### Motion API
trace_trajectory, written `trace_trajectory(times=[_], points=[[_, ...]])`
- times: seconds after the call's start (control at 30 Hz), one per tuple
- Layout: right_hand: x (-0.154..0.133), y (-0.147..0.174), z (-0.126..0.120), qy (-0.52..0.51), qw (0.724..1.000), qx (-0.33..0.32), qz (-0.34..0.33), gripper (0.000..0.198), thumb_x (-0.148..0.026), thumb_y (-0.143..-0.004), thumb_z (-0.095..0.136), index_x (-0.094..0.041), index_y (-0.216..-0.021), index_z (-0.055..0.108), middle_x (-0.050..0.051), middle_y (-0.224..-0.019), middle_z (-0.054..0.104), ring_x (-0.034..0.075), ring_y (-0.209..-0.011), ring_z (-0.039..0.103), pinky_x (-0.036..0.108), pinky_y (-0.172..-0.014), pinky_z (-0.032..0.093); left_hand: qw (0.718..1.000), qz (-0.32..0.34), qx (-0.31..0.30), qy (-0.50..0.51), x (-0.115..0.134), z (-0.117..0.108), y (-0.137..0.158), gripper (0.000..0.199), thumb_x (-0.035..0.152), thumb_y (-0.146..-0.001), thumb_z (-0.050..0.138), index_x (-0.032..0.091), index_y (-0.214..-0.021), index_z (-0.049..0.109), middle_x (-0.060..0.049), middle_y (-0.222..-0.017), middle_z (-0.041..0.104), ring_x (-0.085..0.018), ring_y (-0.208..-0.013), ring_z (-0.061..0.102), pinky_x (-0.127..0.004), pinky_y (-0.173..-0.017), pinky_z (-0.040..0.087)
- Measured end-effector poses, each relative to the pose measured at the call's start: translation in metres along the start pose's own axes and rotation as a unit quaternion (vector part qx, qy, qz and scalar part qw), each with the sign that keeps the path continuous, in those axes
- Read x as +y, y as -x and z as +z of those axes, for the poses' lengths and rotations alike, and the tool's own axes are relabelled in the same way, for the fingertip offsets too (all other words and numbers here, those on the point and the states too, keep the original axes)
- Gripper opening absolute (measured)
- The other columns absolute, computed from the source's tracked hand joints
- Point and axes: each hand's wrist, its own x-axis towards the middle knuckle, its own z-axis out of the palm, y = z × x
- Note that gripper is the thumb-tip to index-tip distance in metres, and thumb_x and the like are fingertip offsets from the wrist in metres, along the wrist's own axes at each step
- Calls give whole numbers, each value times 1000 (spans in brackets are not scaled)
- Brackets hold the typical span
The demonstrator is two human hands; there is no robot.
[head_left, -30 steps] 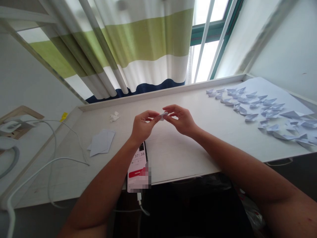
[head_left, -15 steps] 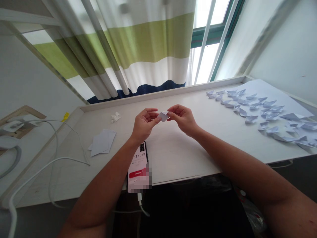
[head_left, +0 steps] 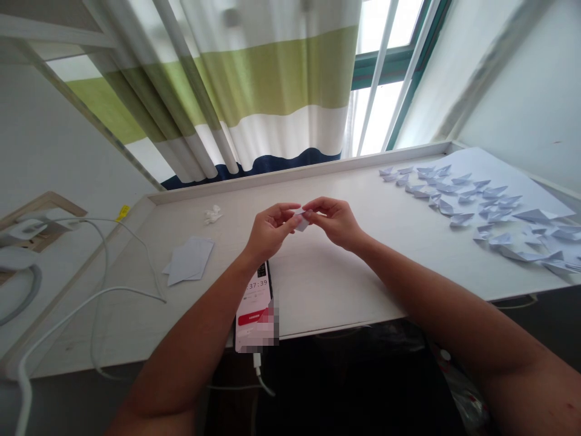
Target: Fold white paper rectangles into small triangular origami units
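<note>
A small folded piece of white paper is held above the middle of the white desk. My left hand pinches its left side between thumb and fingers. From the other side, my right hand grips it the same way, its fingertips close to those of the left. The fingers cover much of the paper, so its exact folded shape cannot be made out. Several folded paper boats stand in rows on the right of the desk.
Flat paper sheets lie on the left, with a crumpled white tissue behind them. A phone on a charging cable rests at the front edge beneath my left forearm. White cables cross the desk's left side.
Both hands have come slightly closer together and their fingers have shifted on the paper. The paper now sits a little lower and is more covered by the fingers.
</note>
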Motion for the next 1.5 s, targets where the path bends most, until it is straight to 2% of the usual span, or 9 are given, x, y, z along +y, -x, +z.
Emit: trace_trajectory(times=[0.33,0.5,0.67,0.77,0.93,1.1,1.3,1.4,1.5], points=[[-4,3,1,33,999,-11,-17,43,-62,-82,91,-23,-99,81,6,-99,82,24,-94,77,43,-84,67,999,-43,9,18,-3,-1,-1,37,51,-83,93,21,-104,87,-9,-96,86,-21,-86,80,-32,-72,64],[3,1,1,5,1000,4,-7,51,-62,-77,95,-23,-106,79,4,-96,80,22,-90,76,41,-84,67,998,-7,60,13,-4,4,0,37,45,-75,100,21,-102,89,-9,-98,87,-21,-85,81,-37,-83,68],[5,0,1,27,999,-22,18,46,-64,-82,90,-20,-90,79,6,-89,81,22,-86,76,41,-85,65,996,3,82,-23,-10,2,1,40,48,-77,99,22,-106,90,-9,-104,88,-25,-87,83,-42,-85,70],[2,1,0,77,997,-12,-15,39,-60,-87,87,-22,-89,79,5,-90,82,24,-88,76,42,-84,65,997,-9,55,-60,-11,-2,0,38,50,-80,96,23,-107,91,-9,-103,88,-24,-85,82,-40,-80,69],[-1,3,-2,132,990,5,-43,30,-51,-89,86,-23,-89,78,4,-88,81,23,-86,76,43,-84,66,996,27,11,-85,-8,-5,-2,32,54,-82,93,23,-93,90,-8,-95,86,-25,-89,80,-37,-81,66],[-4,4,-2,112,993,-8,-44,34,-56,-93,82,-25,-107,81,6,-100,83,25,-96,77,44,-88,66,996,-5,1,-93,-5,-4,-2,36,55,-85,90,20,-93,87,-9,-89,85,-22,-78,77,-34,-72,62],[-2,2,-4,86,995,-36,-21,44,-65,-92,80,-21,-96,81,7,-94,82,23,-88,75,41,-81,63,998,-31,-34,-32,-5,-5,-2,42,58,-82,93,18,-87,81,-6,-74,76,-14,-57,64,-28,-54,53],[-1,2,-3,66,997,-45,-9,48,-68,-90,82,-21,-95,81,7,-94,82,22,-86,74,40,-79,62,999,-32,-31,-30,-4,-5,-2,44,58,-80,95,17,-83,78,-5,-73,75,-14,-60,66,-27,-56,53],[-1,2,-2,48,998,-42,-2,51,-71,-87,84,-20,-92,79,7,-90,81,20,-81,73,38,-75,62,998,-37,-45,-29,-4,-4,-2,44,58,-83,92,16,-90,79,-7,-80,80,-17,-69,71,-29,-63,57]])
